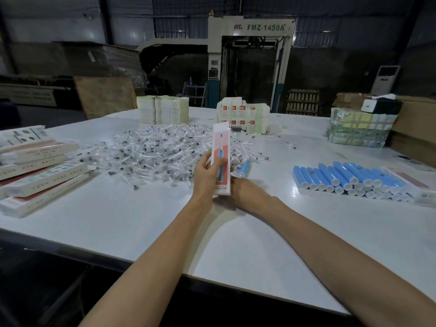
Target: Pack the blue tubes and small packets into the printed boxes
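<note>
A printed box [221,147], pink and white, stands upright at the middle of the white table [118,220] with its top flap open. My left hand [205,174] grips its left side. My right hand [244,191] holds its lower right end. One blue tube [244,168] lies on the table just right of the box. A stack of blue tubes [349,179] lies at the right. A wide heap of small clear packets [160,149] spreads behind the box. Filled printed boxes [40,171] are stacked at the left.
Piles of flat folded cartons [164,110] and printed carton blanks [244,118] stand at the table's far side. A wrapped bundle [358,128] sits at the far right beside brown cardboard [415,128]. A large machine [252,57] stands behind the table.
</note>
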The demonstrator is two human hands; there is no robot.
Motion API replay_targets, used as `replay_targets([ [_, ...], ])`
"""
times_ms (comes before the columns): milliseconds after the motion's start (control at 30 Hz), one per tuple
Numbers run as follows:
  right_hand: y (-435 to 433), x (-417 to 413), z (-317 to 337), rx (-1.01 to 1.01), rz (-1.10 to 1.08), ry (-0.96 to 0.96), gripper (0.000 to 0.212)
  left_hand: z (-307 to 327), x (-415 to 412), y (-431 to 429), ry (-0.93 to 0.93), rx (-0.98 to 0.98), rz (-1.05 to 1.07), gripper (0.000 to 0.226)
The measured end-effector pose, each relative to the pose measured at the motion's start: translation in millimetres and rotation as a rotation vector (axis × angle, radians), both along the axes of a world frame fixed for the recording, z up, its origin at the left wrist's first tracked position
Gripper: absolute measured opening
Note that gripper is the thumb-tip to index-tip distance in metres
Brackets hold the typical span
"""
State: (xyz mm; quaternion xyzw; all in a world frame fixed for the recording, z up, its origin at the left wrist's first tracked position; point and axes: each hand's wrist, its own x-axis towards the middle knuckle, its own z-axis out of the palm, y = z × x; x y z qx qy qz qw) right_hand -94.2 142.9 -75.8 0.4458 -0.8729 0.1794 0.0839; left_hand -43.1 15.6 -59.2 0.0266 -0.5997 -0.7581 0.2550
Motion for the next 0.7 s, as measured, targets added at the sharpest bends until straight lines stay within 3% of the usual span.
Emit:
replay_targets([
  [100,4,2,2,0.078,-0.066,0.012,0.053,0,0,2,-0.013,0.003,-0.012,0.059],
  [233,-4,13,2,0.169,-0.053,0.113,0.046,1,1,0,-0.01,0.043,-0.062,0.057],
  [333,7,16,0,0.051,-0.033,0.097,0.048,4,5,2,-0.024,0.053,-0.101,0.063],
  [400,25,17,3,-0.063,-0.091,0.125,0.06,6,8,6,-0.028,0.025,-0.146,0.062],
  [433,33,15,6,-0.097,-0.149,0.137,0.056,6,9,9,-0.029,0.015,-0.181,0.063],
  [533,65,5,26,-0.405,-0.385,0.098,0.012,2,10,17,-0.037,-0.074,-0.314,0.061],
  [600,90,2,50,-0.727,-0.477,0.052,0.014,-2,10,26,-0.039,-0.168,-0.392,0.061],
  [700,119,13,94,-1.117,-0.425,-0.033,0.026,-5,14,40,-0.031,-0.297,-0.448,0.058],
])
